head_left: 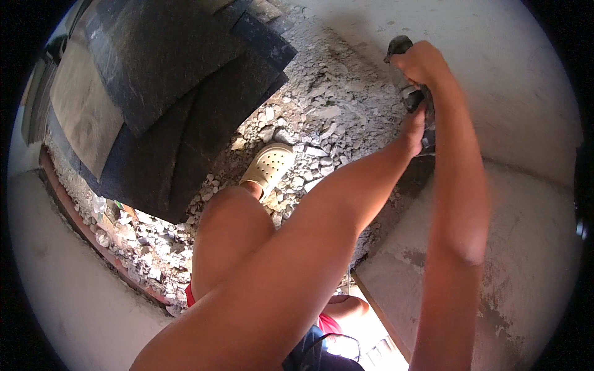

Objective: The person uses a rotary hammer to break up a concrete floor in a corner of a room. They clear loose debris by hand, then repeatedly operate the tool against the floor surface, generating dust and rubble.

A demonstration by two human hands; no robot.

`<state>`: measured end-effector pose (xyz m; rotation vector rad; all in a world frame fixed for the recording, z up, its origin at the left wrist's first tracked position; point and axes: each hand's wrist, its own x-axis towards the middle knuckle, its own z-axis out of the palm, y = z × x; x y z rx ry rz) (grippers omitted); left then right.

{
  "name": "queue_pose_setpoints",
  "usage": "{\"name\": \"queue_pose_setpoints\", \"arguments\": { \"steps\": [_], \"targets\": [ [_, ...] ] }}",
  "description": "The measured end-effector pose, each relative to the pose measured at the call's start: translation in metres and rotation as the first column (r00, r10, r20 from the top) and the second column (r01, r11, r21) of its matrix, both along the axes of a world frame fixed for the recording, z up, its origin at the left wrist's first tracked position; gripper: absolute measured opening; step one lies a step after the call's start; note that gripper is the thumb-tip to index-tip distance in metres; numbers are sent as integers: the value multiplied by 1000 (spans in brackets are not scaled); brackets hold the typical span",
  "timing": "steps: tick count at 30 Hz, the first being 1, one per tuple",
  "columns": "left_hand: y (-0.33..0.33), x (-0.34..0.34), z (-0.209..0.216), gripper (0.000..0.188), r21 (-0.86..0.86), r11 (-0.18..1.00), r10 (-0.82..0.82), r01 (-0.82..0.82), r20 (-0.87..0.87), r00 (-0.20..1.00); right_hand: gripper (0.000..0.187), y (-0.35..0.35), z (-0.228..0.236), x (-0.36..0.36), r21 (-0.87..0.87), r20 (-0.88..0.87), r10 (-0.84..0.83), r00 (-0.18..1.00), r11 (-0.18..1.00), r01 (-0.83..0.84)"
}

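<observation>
My right hand (422, 63) is closed round the upper part of a dark hand-held power tool (413, 99). Lower down the tool, my left hand (414, 131) grips it too, its fingers partly hidden by my right arm. The tool's lower end, near the foot of the pale wall (495, 74), is mostly hidden behind my right forearm, so its exact kind cannot be made out. Broken grey rubble (346, 111) lies along the wall beside it.
Large dark sheets (167, 80) overlap at the upper left, above the rubble. My foot, in a cream clog (272, 164), stands on loose stones. A plastered slab (458, 260) is at the right; a low wall (68, 253) with a reddish edge runs along the left.
</observation>
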<state>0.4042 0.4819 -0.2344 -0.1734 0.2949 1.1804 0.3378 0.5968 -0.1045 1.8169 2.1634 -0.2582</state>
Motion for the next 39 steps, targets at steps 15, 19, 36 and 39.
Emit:
{"name": "queue_pose_setpoints", "arguments": {
  "steps": [15, 19, 36, 39],
  "targets": [
    [-51, -40, 89, 64, 234, 970, 51, 69, -474, 879, 38, -106, 133, 30, 112, -396, -285, 873, 929, 354],
    [-99, -18, 99, 77, 283, 933, 80, 224, -768, 636, 30, -186, 149, 72, 121, -687, -332, 646, 825, 553],
    [-157, 4, -59, 76, 248, 797, -7, 551, -908, 420, 51, -270, -3, 142, 54, -601, -701, 384, 443, 895],
    [-165, -4, -64, 67, 282, 673, 19, 684, -931, 365, 44, -295, -16, 133, 132, -610, -686, 396, 405, 905]
  ]
}}
